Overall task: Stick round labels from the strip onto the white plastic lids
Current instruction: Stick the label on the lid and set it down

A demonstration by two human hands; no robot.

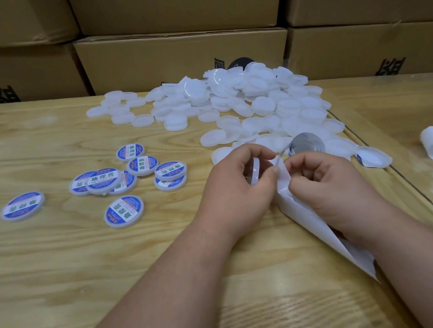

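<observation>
The left hand (pixel 234 186) held a white lid (pixel 255 171) on edge, fingers curled round its rim, just left of the label strip (pixel 319 222). The right hand (pixel 325 179) pinched the top end of that strip, thumb and forefinger pressed together on the paper, where a round label (pixel 306 143) stood curled up off the backing, its grey underside showing. The strip ran from the hands back toward the person, lying on the wooden table (pixel 61 271) under the right wrist.

Beyond the strip's top end lay the heap of bare lids (pixel 230 99); well left of the strip sat the finished lids (pixel 132 177), each with a blue label on top.

The label looked thin, limp and sticky, likely to fold on itself or cling to a finger, so it would best be taken by its very edge. The lid seemed light, stiff and a little slick; gripping it by the rim kept its flat face free. The backing paper looked floppy and would need holding down while the label came away
</observation>
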